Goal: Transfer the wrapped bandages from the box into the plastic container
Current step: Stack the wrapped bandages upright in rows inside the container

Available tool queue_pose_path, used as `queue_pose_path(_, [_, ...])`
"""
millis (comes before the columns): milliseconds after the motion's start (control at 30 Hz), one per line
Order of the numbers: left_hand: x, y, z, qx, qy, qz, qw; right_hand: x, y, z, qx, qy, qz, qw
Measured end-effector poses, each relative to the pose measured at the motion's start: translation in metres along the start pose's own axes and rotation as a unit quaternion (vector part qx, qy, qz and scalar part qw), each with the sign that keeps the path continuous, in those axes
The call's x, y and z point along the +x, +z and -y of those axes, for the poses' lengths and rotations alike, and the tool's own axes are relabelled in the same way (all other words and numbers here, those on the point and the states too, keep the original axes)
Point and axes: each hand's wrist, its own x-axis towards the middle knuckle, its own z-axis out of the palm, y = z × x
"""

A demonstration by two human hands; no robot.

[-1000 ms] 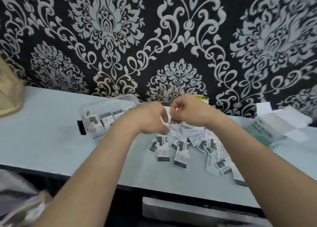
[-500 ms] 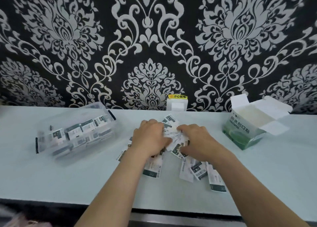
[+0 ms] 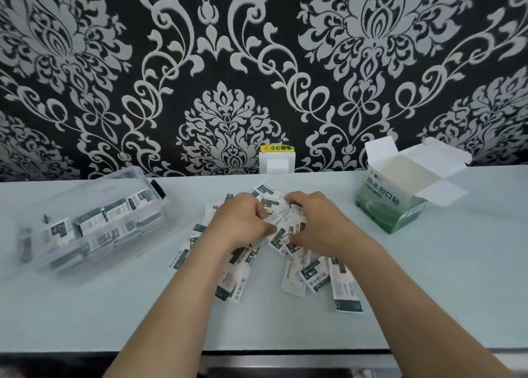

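Head view, I see my left hand (image 3: 242, 224) and right hand (image 3: 317, 224) each gripping bandages (image 3: 347, 292) in the desk (image 3: 434, 280) pile, loose strips fanning lengthwise toward me.

The left hand (image 3: 243, 223) and right hand (image 3: 318, 224) pinched wrapped bandages (image 3: 314, 276) heaped on the pale table (image 3: 428, 292), between the plastic container (image 3: 120, 176) holding others and the open, flaps-up box (image 3: 383, 203).

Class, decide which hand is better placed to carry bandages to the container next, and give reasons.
Probably the left hand: the container lies on its side of the bandages, while the right hand would have to cross over.
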Motion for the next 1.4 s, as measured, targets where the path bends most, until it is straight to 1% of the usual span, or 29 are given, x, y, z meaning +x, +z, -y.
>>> queue_pose_path(167, [-0.009,-0.012,0.0,-0.155,-0.019,-0.034,0.987,-0.002,-0.002,-0.003,-0.012,0.011,-0.002,1.0])
queue_pose_path(267, [-0.015,-0.025,0.004,-0.179,-0.011,-0.059,0.982,-0.003,-0.003,-0.005,-0.009,0.022,0.0,1.0])
queue_pose_path(333, [-0.022,-0.033,0.004,-0.209,0.0,-0.068,0.975,-0.003,-0.006,-0.003,0.031,0.018,-0.039,0.999])
queue_pose_path(367, [-0.024,-0.036,0.004,-0.23,0.007,-0.07,0.971,-0.005,-0.008,0.0,0.095,0.023,-0.06,0.993])
queue_pose_path(400, [-0.027,-0.037,0.002,-0.248,0.015,-0.075,0.966,-0.006,-0.01,0.005,0.191,0.04,-0.064,0.979])
queue_pose_path(433, [-0.03,-0.036,0.0,-0.259,0.027,-0.085,0.962,-0.008,-0.011,0.01,0.304,0.061,-0.043,0.95])
queue_pose_path(467, [-0.032,-0.033,-0.003,-0.253,0.043,-0.104,0.961,-0.01,-0.012,0.015,0.413,0.084,-0.004,0.907])
queue_pose_path(500, [-0.034,-0.028,-0.007,-0.226,0.068,-0.126,0.963,-0.012,-0.011,0.02,0.491,0.096,0.038,0.865])
queue_pose_path(533, [-0.037,-0.022,-0.013,-0.185,0.098,-0.142,0.967,-0.014,-0.009,0.025,0.544,0.088,0.064,0.832])
queue_pose_path(567, [-0.04,-0.015,-0.018,-0.135,0.132,-0.153,0.97,-0.015,-0.007,0.028,0.572,0.071,0.066,0.814])
queue_pose_path(600, [-0.043,-0.009,-0.022,-0.091,0.162,-0.161,0.969,-0.014,-0.004,0.032,0.588,0.063,0.045,0.805])
queue_pose_path(633, [-0.043,-0.003,-0.026,-0.066,0.19,-0.167,0.965,-0.013,-0.003,0.034,0.591,0.06,0.009,0.804])
queue_pose_path(700, [-0.043,0.002,-0.03,-0.053,0.228,-0.163,0.958,-0.01,-0.003,0.036,0.597,0.067,-0.051,0.798])
queue_pose_path(733, [-0.043,0.003,-0.031,-0.051,0.239,-0.15,0.958,-0.01,-0.005,0.036,0.609,0.079,-0.065,0.787])
queue_pose_path(800, [-0.046,0.002,-0.03,-0.073,0.247,-0.107,0.96,-0.011,-0.01,0.034,0.631,0.103,-0.053,0.767])
queue_pose_path(867, [-0.051,-0.002,-0.03,-0.13,0.255,-0.054,0.957,-0.012,-0.011,0.031,0.627,0.106,-0.013,0.772])
queue_pose_path(900, [-0.052,-0.003,-0.029,-0.151,0.256,-0.027,0.954,-0.013,-0.011,0.029,0.616,0.101,0.009,0.781])
queue_pose_path(933, [-0.053,-0.003,-0.028,-0.161,0.255,-0.002,0.954,-0.014,-0.01,0.029,0.603,0.095,0.03,0.791])
queue_pose_path(1000, [-0.051,-0.001,-0.027,-0.146,0.247,0.027,0.958,-0.017,-0.008,0.029,0.558,0.08,0.059,0.824])
queue_pose_path(1067, [-0.046,0.003,-0.026,-0.103,0.251,0.024,0.962,-0.019,-0.006,0.026,0.517,0.064,0.076,0.85])
queue_pose_path(1100, [-0.043,0.006,-0.025,-0.092,0.253,0.016,0.963,-0.019,-0.005,0.024,0.512,0.054,0.082,0.853])
queue_pose_path(1200, [-0.035,0.01,-0.025,-0.093,0.251,-0.015,0.963,-0.021,-0.006,0.02,0.532,0.043,0.097,0.84])
queue_pose_path(1300, [-0.033,0.01,-0.028,-0.108,0.242,-0.023,0.964,-0.021,-0.013,0.015,0.512,0.034,0.07,0.855])
queue_pose_path(1367, [-0.031,0.006,-0.03,-0.123,0.21,-0.029,0.969,-0.019,-0.02,0.009,0.492,0.056,0.019,0.868])
queue_pose_path(1400, [-0.028,0.004,-0.028,-0.112,0.192,-0.042,0.974,-0.016,-0.023,0.004,0.482,0.072,-0.008,0.873])
